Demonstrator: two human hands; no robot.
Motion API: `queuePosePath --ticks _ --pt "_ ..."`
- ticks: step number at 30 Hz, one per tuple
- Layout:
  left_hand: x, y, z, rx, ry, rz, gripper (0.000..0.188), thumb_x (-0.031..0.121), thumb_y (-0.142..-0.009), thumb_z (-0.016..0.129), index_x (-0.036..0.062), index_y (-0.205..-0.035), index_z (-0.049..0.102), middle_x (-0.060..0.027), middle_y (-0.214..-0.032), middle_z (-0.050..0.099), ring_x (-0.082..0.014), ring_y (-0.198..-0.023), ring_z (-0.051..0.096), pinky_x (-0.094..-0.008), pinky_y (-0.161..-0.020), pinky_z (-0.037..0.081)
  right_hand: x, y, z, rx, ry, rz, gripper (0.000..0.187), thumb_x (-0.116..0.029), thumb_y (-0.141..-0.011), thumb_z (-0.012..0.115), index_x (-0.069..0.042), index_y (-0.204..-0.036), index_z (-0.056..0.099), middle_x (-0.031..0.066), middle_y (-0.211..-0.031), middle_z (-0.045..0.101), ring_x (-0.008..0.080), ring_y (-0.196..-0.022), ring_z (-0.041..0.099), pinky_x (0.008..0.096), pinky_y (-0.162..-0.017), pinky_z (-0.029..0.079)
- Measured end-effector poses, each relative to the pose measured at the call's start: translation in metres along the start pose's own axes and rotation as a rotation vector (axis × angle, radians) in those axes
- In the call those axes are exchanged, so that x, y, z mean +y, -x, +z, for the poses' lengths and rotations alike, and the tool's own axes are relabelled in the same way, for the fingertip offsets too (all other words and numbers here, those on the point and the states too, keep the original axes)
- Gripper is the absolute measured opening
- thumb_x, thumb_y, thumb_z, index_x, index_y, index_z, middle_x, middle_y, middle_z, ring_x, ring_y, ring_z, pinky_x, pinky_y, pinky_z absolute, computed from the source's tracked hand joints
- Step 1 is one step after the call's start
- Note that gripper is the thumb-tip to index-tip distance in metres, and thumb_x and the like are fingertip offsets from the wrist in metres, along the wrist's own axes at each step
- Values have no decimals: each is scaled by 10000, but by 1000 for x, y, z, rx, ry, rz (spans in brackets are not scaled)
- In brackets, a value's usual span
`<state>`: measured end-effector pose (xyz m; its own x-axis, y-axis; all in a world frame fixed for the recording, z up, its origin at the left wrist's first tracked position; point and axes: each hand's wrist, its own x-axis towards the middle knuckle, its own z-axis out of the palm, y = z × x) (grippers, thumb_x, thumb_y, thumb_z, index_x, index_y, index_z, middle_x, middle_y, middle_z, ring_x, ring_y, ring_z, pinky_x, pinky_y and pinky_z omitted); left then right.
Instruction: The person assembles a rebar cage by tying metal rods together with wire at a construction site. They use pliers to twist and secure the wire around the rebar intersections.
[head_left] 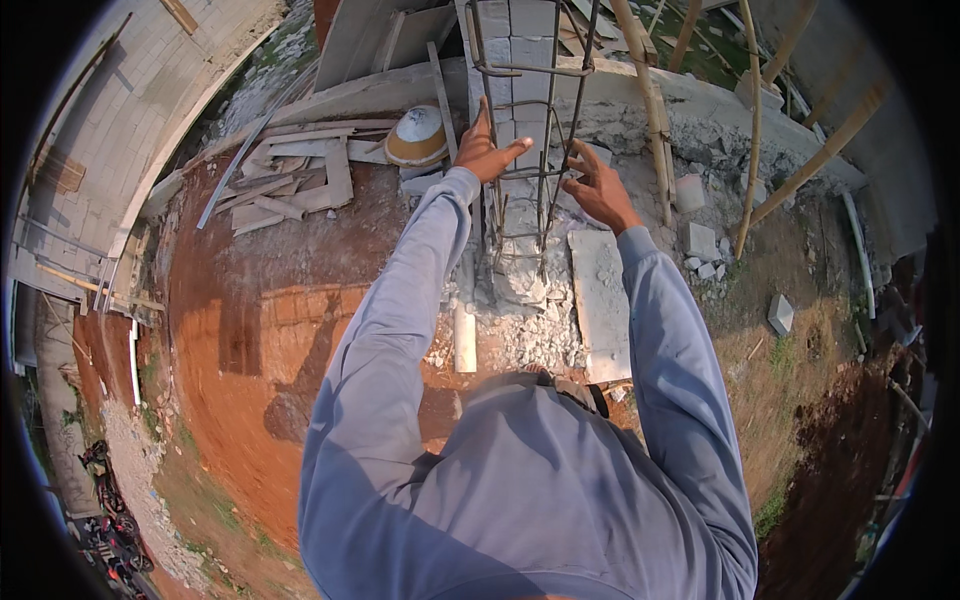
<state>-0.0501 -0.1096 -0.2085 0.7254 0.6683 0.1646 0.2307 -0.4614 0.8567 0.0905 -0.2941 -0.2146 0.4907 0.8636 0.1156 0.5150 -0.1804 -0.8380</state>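
In front of me stands an upright cage of steel rebar [533, 72] with square tie rings, set against a column of pale blocks [533, 22]. My left hand [488, 152] is at the cage's left side, fingers stretched upward and thumb held apart; no object shows in it. On the right side, my right hand [603, 192] has its fingers apart and slightly bent, the fingertips close to a vertical bar. Whether either hand touches the steel cannot be made out. The cage's foot stands in broken concrete rubble [530, 290].
Loose wooden planks [335, 175] and a round white-and-yellow object [417, 138] lie to the left. Bamboo poles [650, 95] lean on the right, near pale blocks [700, 241]. A flat grey board [601, 310] and a short pale cylinder [465, 342] lie close to my feet.
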Motion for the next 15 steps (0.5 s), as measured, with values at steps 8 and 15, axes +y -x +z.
queuePosePath --ticks 8,15 --pt "-11 -11 -3 112 -172 -10 1098 359 -756 744 77 -1531 19 -210 -1581 91 -338 -1463 124 -353 -1184 169 12 -7 2 -34 -44 8 699 -130 -792 664 -115 -1428 376 220 -1314 557 352 -1159 591 393 -976 460" --pt "-29 -22 -10 -31 -54 58 1111 317 -724 755 39 -1523 35 -236 -1567 126 -345 -1447 180 -334 -1181 197 12 -10 11 -5 -5 -22 684 -166 -771 685 -128 -1389 395 244 -1382 484 370 -1196 561 425 -999 434"
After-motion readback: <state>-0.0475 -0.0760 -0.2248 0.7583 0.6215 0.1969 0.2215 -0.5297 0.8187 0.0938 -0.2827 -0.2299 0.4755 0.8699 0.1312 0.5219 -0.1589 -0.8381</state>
